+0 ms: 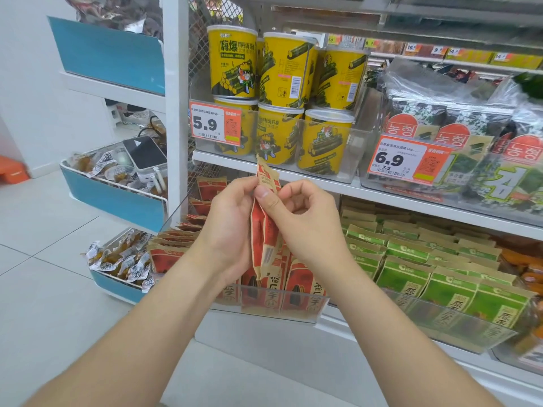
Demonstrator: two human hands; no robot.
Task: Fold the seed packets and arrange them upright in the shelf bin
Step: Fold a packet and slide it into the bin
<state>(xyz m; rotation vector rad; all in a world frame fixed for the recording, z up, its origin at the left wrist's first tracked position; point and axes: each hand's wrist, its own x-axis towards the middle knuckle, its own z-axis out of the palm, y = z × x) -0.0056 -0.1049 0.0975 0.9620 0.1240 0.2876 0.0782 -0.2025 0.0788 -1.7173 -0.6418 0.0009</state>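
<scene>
Pinching seed packet [264, 230] edge-on between left hand [227, 227] and right hand [305, 227], probably creasing it. Held above shelf bin [279, 308], 6 o'clock, for upright slotting.

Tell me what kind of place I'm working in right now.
Most likely a small grocery or snack shop: orange price tags on shelf edges, stacked yellow snack tubs, and clear bins of identical packets. The left hand and right hand hold one red seed packet.
</scene>
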